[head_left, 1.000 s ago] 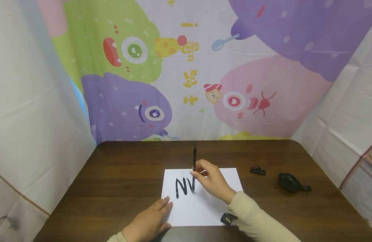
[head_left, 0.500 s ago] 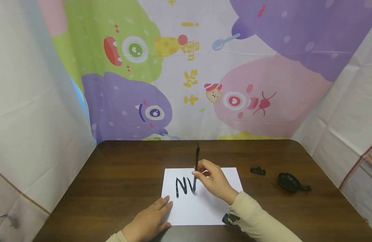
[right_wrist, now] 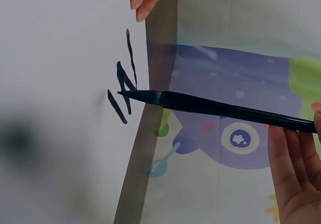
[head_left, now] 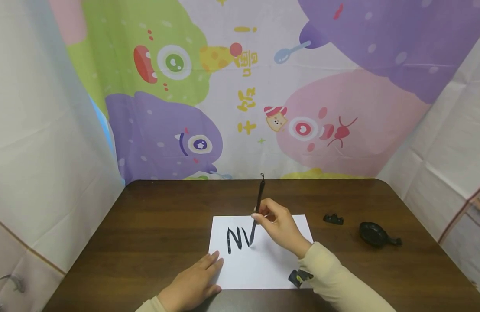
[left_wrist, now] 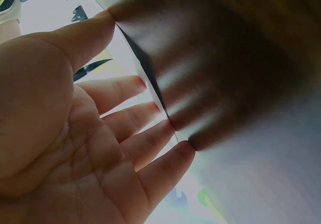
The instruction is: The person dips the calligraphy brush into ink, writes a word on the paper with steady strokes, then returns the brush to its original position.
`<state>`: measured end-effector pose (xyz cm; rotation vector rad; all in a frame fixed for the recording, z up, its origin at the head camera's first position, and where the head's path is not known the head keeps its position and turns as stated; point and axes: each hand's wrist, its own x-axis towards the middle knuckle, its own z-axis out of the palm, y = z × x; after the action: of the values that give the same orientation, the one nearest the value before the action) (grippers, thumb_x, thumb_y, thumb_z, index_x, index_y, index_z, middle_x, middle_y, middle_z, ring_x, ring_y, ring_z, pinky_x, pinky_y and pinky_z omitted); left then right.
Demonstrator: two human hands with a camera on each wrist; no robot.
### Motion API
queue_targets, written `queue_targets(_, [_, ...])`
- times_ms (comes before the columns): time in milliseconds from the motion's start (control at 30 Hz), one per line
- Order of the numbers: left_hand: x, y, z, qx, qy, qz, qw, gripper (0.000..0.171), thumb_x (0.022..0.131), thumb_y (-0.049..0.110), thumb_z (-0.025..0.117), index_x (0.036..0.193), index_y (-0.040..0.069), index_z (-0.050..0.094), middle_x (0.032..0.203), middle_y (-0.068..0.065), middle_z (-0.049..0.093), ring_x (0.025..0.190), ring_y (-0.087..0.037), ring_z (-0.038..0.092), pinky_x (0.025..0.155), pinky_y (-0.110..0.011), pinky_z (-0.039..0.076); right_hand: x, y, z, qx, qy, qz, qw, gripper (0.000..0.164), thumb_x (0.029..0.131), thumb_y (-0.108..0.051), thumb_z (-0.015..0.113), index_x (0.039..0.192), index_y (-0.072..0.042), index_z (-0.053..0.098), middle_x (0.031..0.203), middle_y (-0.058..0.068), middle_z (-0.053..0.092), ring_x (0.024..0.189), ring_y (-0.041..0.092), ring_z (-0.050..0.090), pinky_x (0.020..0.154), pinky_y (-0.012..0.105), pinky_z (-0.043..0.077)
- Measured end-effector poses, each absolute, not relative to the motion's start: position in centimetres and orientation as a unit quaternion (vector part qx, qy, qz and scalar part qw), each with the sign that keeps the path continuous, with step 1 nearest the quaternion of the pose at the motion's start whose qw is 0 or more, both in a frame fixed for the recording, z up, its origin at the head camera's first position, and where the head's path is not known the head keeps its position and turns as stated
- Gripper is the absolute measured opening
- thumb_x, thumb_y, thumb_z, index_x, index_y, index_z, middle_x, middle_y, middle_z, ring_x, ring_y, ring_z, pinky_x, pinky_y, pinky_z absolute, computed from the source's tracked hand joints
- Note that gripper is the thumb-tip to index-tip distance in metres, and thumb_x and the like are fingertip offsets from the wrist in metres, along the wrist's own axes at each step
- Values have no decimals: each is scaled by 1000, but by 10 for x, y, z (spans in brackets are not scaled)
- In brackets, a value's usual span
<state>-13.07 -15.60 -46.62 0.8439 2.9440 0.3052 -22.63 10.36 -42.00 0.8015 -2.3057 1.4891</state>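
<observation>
My right hand [head_left: 280, 223] pinches the dark handle of a writing brush [head_left: 259, 197] between thumb and fingers. The brush leans with its top away to the right, its pointed black tip low over a white sheet of paper [head_left: 259, 273]. In the right wrist view, the brush [right_wrist: 215, 106] crosses in front of the marks. Black ink strokes [head_left: 234, 240] on the paper form an N, with one slanted stroke [head_left: 245, 237] to its right. Flat at the paper's left edge rests my left hand [head_left: 193, 279], fingers extended; in the left wrist view its fingertips [left_wrist: 183, 151] touch the surface.
A small black brush rest [head_left: 333, 219] stands on the brown table [head_left: 154, 234] right of the paper. Farther right lies a black dish with a handle [head_left: 374, 235]. A dark wrist device [head_left: 296, 278] hangs over the paper's lower right. Behind is a cartoon-printed curtain [head_left: 248, 164].
My right hand has shifted slightly up and to the right. The brush has gone from nearly upright to leaning right, its tip slightly higher in view. The left hand stays in place.
</observation>
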Motion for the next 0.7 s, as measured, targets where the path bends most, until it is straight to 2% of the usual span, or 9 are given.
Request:
queue_targets(467, [-131,-157,-467,283,954,96,18,60,86,33,71,137,4,55,146,-17,50,130,-36,53,101,-51,49,-229,102,-423,265,-796,532,114,9,91,-11,68,94,-6,61,83,9,69,75,23,71,68,24,57])
queue_targets(700, [-130,-157,-467,281,955,96,17,60,86,33,72,137,4,55,146,-17,50,130,-36,53,100,-51,50,-234,102,-426,264,-803,520,125,9,91,-14,69,95,-9,62,83,6,70,74,17,70,69,24,56])
